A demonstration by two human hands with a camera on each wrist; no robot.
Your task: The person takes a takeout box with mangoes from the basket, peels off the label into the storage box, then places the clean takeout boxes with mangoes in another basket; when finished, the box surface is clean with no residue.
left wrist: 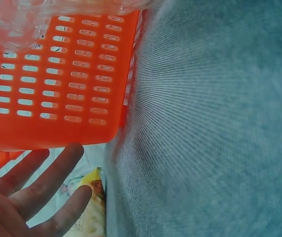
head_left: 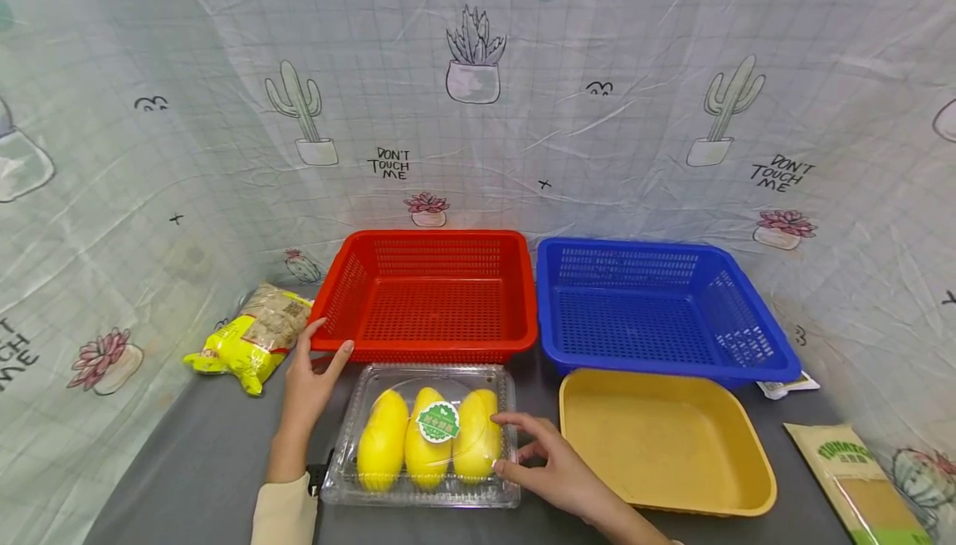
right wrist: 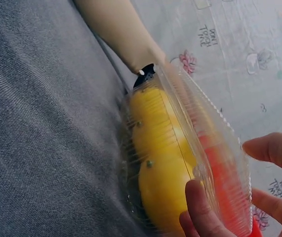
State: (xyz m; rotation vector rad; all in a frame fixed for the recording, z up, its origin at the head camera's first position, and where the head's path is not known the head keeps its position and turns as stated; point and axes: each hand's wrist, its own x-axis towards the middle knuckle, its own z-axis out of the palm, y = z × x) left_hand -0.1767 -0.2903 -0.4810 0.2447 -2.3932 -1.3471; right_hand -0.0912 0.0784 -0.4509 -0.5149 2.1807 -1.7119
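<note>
A clear plastic clamshell box [head_left: 343,454] holding three yellow mangoes [head_left: 383,441] lies in front of the red basket [head_left: 426,354]; a round green-and-white label is on its lid. My right hand [head_left: 548,466] is at the box's right side, thumb and forefinger spread apart. In the right wrist view a fingertip [right wrist: 195,190] meets the box's edge, while another finger stands near the lid. At the red basket's front left corner is my left hand [head_left: 308,383], thumb and forefinger spread by the rim. Its fingers [left wrist: 57,173] look extended in the left wrist view, near the basket's wall.
A blue basket [head_left: 668,369] stands right of the red one, with a yellow tray [head_left: 665,445] before it. A yellow food bag [head_left: 254,338] lies at the left, and a flat packet [head_left: 855,479] at the right. A patterned curtain [head_left: 523,130] hangs behind.
</note>
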